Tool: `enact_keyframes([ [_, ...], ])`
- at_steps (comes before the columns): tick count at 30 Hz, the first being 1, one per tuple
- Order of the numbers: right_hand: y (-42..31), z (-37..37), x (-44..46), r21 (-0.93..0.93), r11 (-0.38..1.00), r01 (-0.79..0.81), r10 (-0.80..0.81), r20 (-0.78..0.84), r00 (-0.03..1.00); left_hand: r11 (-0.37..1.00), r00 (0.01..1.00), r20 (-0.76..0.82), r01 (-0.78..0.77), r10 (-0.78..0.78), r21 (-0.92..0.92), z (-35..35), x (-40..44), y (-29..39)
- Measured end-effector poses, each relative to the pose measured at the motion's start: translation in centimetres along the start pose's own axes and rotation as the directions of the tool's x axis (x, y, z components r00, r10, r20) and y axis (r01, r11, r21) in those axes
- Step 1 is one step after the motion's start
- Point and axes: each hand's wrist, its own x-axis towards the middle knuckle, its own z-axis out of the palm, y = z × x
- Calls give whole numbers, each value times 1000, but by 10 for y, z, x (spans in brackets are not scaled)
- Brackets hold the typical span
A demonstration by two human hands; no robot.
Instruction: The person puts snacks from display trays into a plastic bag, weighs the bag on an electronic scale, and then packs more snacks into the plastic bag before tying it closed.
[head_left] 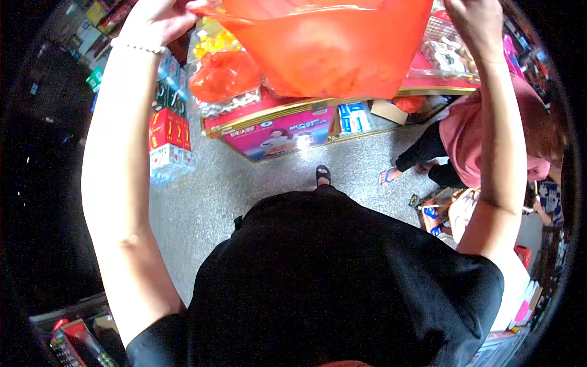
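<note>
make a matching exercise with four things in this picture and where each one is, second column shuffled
1. red plastic bag
2. white bead bracelet
3. black sandal
4. blue and white box

A. around the left wrist
B. under the counter's top
C. between the left hand and the right hand
D. on a foot on the grey floor

Pairs: 1-C; 2-A; 3-D; 4-B

a: what was underfoot?
b: a speckled grey floor [226,177], washed with pale light.
a: and the furniture?
b: a low red display counter [272,109] with gold metallic edging [269,118], fronted by a glossy pink-and-purple printed panel [281,139] that bounced back a white glare.
a: beside it?
b: stacked red and white box-shaped cartons [168,131] stood there; farther left, the room sank into near-black shadow.
</note>
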Motion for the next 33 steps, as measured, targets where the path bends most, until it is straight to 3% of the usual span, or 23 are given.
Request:
enact_keyframes([
  [1, 1, -4, -2, -9, 997, -78, 77, -105, 992, 1000, 990, -138, -16, 16, 2, 16, 1, -2],
  [2, 8, -10, -3, 206, 956, -207, 228, -84, 970, 999, 996, -84, -14, 11, -42, 18, 9, -5],
  [3, 23, -15, -4, 317, 798, -513, 504, 118, 856, 996, 1000, -30, -10, 8, -85, 18, 21, -8],
  [4, 15, -22, -5, 472, 635, -611, 627, 148, 765, 994, 995, 92, -32, 42, -105, 13, 33, -11],
  [5, 7, -26, -7, 606, 437, -665, 724, 202, 660, 994, 994, 102, -28, 39, -108, 28, 31, -11],
  [6, 46, -20, -18, 752, 232, -617, 716, 297, 632, 993, 996, 34, -80, 83, -93, 44, 31, -12],
  [7, 41, -27, -22, 868, 139, -478, 554, 332, 763, 989, 991, -35, -131, 129, -74, 55, 30, -12],
  [8, 37, -34, -26, 929, -23, -369, 368, 351, 861, 987, 989, 13, -149, 150, -60, 56, 34, -12],
  [11, 11, -46, -41, 913, 77, -400, 489, 315, 813, 988, 989, -2, -150, 150, 26, 75, 26, -13],
  [12, 1, -48, -44, 903, 123, -412, 530, 291, 797, 985, 973, 173, -164, 152, 55, 68, 26, -12],
  [13, -8, -50, -47, 894, 153, -422, 558, 274, 783, 985, 973, 175, -160, 148, 56, 68, 26, -13],
  [15, -19, -52, -52, 877, 198, -437, 598, 246, 763, 997, 982, 181, -51, 61, -59, 69, 23, -15],
  [16, -24, -52, -54, 870, 215, -444, 612, 234, 755, 982, 971, 145, -186, 188, -25, 87, 1, -24],
  [19, -38, -51, -56, 854, 254, -454, 636, 206, 744, 995, 967, 239, -74, 87, -62, 73, 0, -17],
  [22, -52, -45, -53, 843, 279, -459, 646, 189, 740, 989, 961, 233, -142, 146, -31, 75, -20, -16],
  [25, -68, -37, -48, 839, 298, -455, 650, 171, 740, 994, 946, 306, -96, 108, -52, 46, -32, -8],
  [26, -72, -34, -46, 837, 307, -454, 652, 162, 741, 986, 925, 343, -156, 165, -55, 43, -45, -8],
  [33, -113, 6, -31, 840, 273, -469, 682, 175, 710, 992, 978, 170, -119, 122, -26, 2, -104, 9],
])
